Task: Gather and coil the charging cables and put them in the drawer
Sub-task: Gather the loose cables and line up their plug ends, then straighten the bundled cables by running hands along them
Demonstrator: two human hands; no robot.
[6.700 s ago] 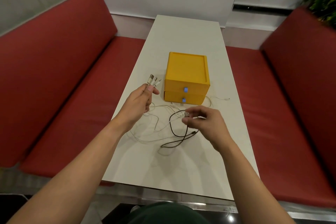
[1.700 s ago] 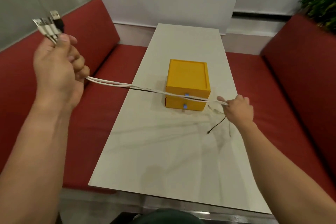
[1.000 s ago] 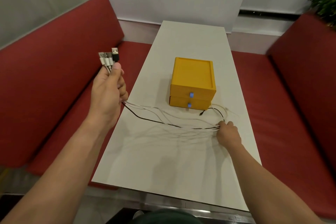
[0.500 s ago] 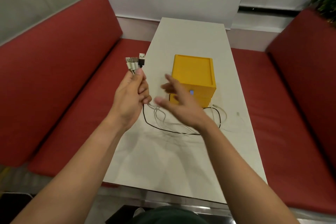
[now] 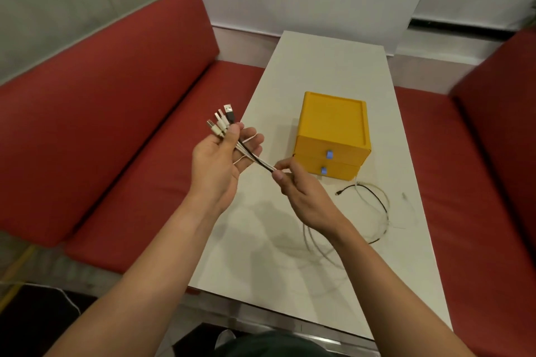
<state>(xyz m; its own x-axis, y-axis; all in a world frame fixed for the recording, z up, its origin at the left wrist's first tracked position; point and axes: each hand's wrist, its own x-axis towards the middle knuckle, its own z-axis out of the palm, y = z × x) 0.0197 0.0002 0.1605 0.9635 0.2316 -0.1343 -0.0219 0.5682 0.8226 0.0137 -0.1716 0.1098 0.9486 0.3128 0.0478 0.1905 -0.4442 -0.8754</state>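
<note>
My left hand (image 5: pixel 222 164) holds a bundle of charging cables (image 5: pixel 255 158), white ones and a black one, pinched under the thumb with the USB plugs (image 5: pixel 222 120) sticking up past it. My right hand (image 5: pixel 301 191) pinches the same bundle a little further along, just right of the left palm. The loose rest of the cables (image 5: pixel 374 206) trails down onto the white table (image 5: pixel 333 72) in loops by my right wrist. The yellow two-drawer box (image 5: pixel 333 127) stands behind my right hand, both drawers closed, each with a small blue knob (image 5: pixel 329 154).
Red padded benches (image 5: pixel 116 113) run along both long sides of the narrow table. A pale wall closes off the far end. The near table edge (image 5: pixel 290 313) lies just above my lap.
My right hand has come back to the bundle and now pinches it beside the left hand. The left hand has lowered slightly and its fingers have opened out. The slack lies on the table's right side.
</note>
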